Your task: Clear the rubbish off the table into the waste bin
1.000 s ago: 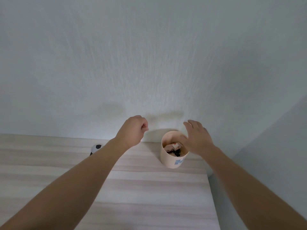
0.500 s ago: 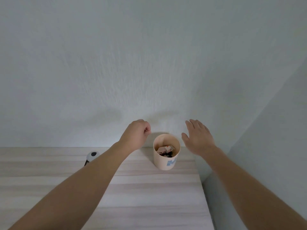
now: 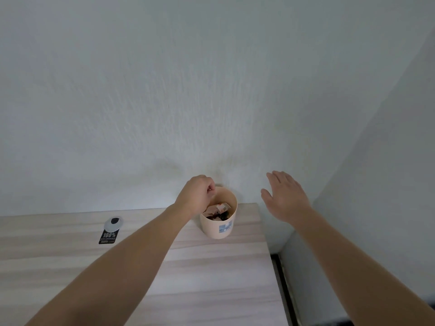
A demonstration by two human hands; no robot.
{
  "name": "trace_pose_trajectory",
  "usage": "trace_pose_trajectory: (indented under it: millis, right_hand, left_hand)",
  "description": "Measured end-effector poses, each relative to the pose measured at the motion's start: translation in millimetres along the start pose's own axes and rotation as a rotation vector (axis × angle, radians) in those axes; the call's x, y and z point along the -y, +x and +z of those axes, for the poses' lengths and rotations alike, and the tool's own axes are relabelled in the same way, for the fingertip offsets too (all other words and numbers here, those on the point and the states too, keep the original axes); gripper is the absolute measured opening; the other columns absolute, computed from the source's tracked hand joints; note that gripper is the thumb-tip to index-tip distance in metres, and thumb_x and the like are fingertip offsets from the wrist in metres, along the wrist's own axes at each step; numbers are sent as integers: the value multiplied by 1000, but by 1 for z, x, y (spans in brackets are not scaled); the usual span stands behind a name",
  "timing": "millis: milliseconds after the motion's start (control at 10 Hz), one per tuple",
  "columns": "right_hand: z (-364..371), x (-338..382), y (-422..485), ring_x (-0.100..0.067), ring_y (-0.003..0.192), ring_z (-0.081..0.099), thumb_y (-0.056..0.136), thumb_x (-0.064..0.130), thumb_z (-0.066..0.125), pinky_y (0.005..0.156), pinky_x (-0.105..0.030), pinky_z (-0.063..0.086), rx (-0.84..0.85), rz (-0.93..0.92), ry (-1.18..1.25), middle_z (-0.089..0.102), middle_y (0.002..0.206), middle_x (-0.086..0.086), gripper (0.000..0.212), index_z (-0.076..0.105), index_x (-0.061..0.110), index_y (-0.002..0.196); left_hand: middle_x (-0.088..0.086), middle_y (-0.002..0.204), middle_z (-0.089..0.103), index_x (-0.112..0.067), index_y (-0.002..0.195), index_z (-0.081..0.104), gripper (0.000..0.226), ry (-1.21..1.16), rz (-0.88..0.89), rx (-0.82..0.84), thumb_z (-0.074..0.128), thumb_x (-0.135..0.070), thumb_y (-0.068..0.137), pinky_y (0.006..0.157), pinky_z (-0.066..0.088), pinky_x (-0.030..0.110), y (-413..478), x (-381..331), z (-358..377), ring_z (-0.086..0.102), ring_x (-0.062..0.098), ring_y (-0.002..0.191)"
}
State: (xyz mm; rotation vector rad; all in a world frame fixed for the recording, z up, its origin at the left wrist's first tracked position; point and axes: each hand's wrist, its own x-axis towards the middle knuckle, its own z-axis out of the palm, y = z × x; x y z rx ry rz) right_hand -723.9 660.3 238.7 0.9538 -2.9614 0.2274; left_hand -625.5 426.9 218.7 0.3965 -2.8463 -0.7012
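Note:
A small beige waste bin [image 3: 219, 228] with a blue mark on its side stands near the back right corner of the wooden table [image 3: 211, 278]. Inside it lie crumpled scraps of rubbish [image 3: 217, 211], pinkish and dark. My left hand [image 3: 196, 196] hovers over the bin's left rim with its fingers curled shut; whether it holds anything is hidden. My right hand [image 3: 286, 196] floats to the right of the bin, off the table's edge, fingers spread and empty.
A white round object with a black dot [image 3: 113, 223] and a black "100%" tag [image 3: 107, 236] lies at the back left of the bin. A white wall rises right behind the table. The table's right edge [image 3: 274, 267] borders a gap beside a grey wall.
My left hand has moved right, onto the bin's left rim. My right hand has drawn away from the bin to the right and opened wide. The view has tilted down and left.

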Motion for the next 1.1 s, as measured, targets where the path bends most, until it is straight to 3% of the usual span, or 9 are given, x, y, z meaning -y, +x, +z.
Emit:
trace_pose_trajectory:
  millis: [200, 400, 500, 600, 700, 800, 900, 1100]
  right_hand:
    - [9, -25, 15, -23, 139, 27, 97, 38, 36, 115, -38, 23, 26, 14, 3, 34, 151, -7, 57, 31, 10, 146]
    - [21, -35, 33, -25, 137, 31, 97, 36, 37, 113, -39, 26, 46, 21, 26, 38, 148, -9, 55, 34, 8, 144]
    - [26, -34, 38, -25, 137, 32, 97, 36, 38, 112, -40, 28, 58, 21, 34, 39, 148, -9, 54, 35, 8, 144]
    - [28, -30, 38, -25, 136, 31, 97, 35, 37, 111, -39, 27, 63, 15, 35, 38, 148, -9, 54, 35, 8, 144]
    - [28, -25, 35, -24, 138, 29, 98, 35, 36, 113, -38, 24, 69, 10, 38, 36, 150, -9, 54, 33, 9, 145]
    - [24, -22, 32, -24, 140, 27, 98, 36, 36, 114, -38, 23, 55, 1, 30, 35, 151, -8, 55, 31, 9, 146]
    - [17, -18, 25, -24, 140, 27, 98, 36, 35, 114, -37, 22, 45, -7, 19, 34, 151, -8, 55, 30, 9, 147]
    - [4, -7, 11, -23, 141, 26, 98, 38, 34, 114, -38, 22, 6, -6, 25, 33, 152, -7, 56, 29, 11, 147]
  left_hand:
    - [-2, 86, 59, -16, 84, 67, 16, 45, -53, 47, 52, -14, 91, 72, 49, 30, 26, 1, 26, 57, 17, 77]
    - [-6, 108, 68, -14, 98, 70, 21, 80, -75, 106, 52, -9, 89, 81, 53, 34, 39, 9, 39, 61, 18, 87]
    - [-2, 113, 68, -20, 110, 69, 25, 111, -63, 104, 51, -18, 92, 85, 50, 33, 40, 14, 39, 61, 21, 98]
    - [-5, 101, 63, -26, 105, 68, 22, 111, -36, 121, 52, -29, 91, 80, 48, 31, 39, 21, 41, 61, 20, 101]
    - [-6, 130, 58, -32, 119, 62, 31, 127, -34, 165, 53, -38, 90, 100, 43, 34, 36, 25, 40, 45, 16, 131]
    - [3, 157, 26, -17, 145, 35, 58, 154, -37, 179, 51, -39, 94, 116, 24, 35, 29, 24, 34, 23, 20, 145]
    - [7, 160, 15, -14, 151, 17, 66, 192, -8, 165, 44, -42, 97, 119, 15, 36, 21, 20, 26, 13, 22, 147]
    - [13, 159, 14, -14, 150, 18, 63, 261, -12, 116, 32, -47, 98, 119, 15, 45, 5, 15, 9, 10, 29, 147]
